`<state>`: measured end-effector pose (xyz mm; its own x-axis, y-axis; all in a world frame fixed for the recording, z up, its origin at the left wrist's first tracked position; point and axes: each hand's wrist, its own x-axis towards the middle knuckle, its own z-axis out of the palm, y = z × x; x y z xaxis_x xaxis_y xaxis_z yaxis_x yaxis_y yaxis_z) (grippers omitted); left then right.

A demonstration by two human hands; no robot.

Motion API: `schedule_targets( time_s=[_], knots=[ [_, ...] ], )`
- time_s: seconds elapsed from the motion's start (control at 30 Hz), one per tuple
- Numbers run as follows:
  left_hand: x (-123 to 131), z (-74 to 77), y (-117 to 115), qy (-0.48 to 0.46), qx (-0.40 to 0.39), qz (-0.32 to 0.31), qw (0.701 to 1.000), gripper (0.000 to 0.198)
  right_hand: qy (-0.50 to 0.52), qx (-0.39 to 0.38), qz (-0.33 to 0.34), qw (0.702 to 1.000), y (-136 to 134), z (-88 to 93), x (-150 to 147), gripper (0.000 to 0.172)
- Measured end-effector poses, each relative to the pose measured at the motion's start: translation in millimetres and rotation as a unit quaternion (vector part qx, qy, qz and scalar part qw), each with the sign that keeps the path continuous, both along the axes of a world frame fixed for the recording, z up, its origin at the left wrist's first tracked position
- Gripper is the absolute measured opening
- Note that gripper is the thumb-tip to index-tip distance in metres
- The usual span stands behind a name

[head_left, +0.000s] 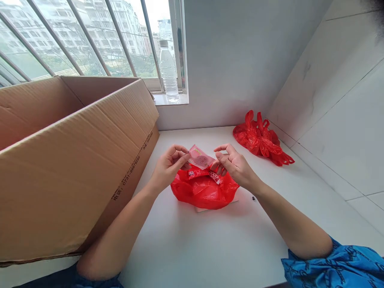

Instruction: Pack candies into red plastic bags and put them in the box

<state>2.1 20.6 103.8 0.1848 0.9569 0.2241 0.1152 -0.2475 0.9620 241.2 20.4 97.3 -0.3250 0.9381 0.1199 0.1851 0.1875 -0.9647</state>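
Observation:
A small pink plastic packet [200, 157] is pinched at its left corner by my left hand [175, 160]. Just to the right of the packet, my right hand [229, 162] has its fingers curled and thumb apart from the index finger; I see nothing held in it. Below both hands an open red plastic bag [205, 192] lies spread on the table. Small red wrapped packets with white print [198, 173] rest in the bag's mouth. Under the bag, the edge of a flat pale object [201, 210] sticks out.
A large cardboard box [75, 172] fills the left side. Another red plastic bag [259, 138] is crumpled at the back right by the wall. A clear bottle [168, 72] stands on the windowsill. A tiny black piece [253, 198] lies on the white table [192, 248].

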Motion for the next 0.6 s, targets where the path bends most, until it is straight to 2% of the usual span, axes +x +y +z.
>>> schedule_targets(
  time_s=[0.07,0.13,0.23,0.33,0.43,0.5,0.6],
  knots=[
    [2.1,-1.5,-2.6,-0.002,0.013,-0.019,1.000,0.023,0.057,-0.095,0.051,0.993,3.6,-5.6,-4.7,0.056],
    [1.1,-3.4,-3.6,-0.002,0.030,-0.035,0.999,0.019,0.108,-0.163,0.088,0.977,7.6,-11.3,-8.6,0.059],
    [-3.7,-7.1,-1.6,0.002,0.058,-0.048,0.997,0.018,0.166,-0.203,0.110,0.959,12.3,-17.5,-13.1,0.052],
    [-4.2,-10.6,1.0,0.004,0.042,-0.033,0.999,0.023,0.213,-0.192,0.088,0.954,15.8,-21.4,-16.2,0.051],
    [1.5,-13.2,1.0,-0.044,-0.054,-0.002,0.998,0.040,0.230,-0.145,0.036,0.962,18.1,-24.3,-18.2,0.051],
    [5.7,-14.1,-0.2,-0.058,-0.116,-0.012,0.992,0.049,0.220,-0.117,0.019,0.968,18.9,-25.6,-18.6,0.051],
    [8.7,-13.3,-2.7,-0.013,-0.120,-0.016,0.993,0.046,0.191,-0.099,0.019,0.976,18.6,-25.5,-18.0,0.052]
  ],
)
